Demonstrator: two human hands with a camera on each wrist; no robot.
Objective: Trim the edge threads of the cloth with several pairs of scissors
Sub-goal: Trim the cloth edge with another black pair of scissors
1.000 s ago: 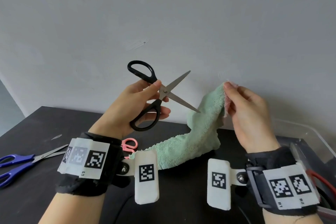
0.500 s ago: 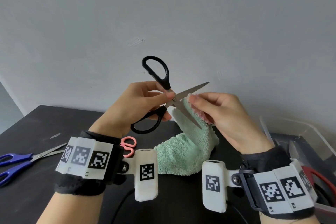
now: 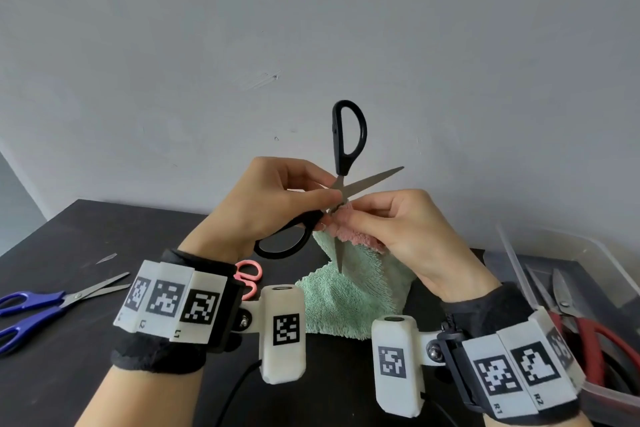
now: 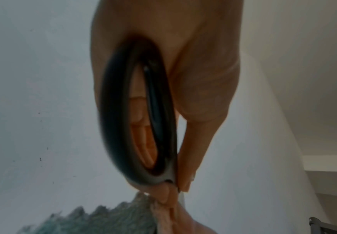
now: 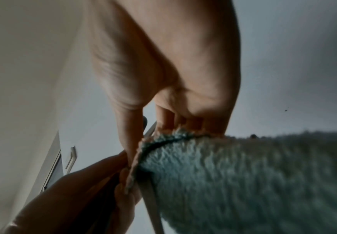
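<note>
My left hand (image 3: pixel 277 198) grips black-handled scissors (image 3: pixel 348 139) near the pivot, blades spread wide; one handle loop points up, the other (image 4: pixel 135 120) lies under my fingers. My right hand (image 3: pixel 412 229) pinches the raised edge of a green cloth (image 3: pixel 349 298) with a pink underside (image 3: pixel 349 232), holding it between the blades at the pivot. The cloth (image 5: pixel 243 174) hangs down to the dark table (image 3: pixel 69 340). One blade (image 5: pixel 153 205) runs down along the cloth.
Blue-handled scissors (image 3: pixel 38 305) lie on the table at the left. Pink scissor handles (image 3: pixel 250 272) peek out behind my left wrist. A clear plastic bin (image 3: pixel 588 274) at the right holds red-handled scissors (image 3: pixel 588 340). A grey wall stands behind.
The scissors rotated so one handle loop now points straight up, and they moved right. My right hand brought the cloth edge leftward and deeper between the blades.
</note>
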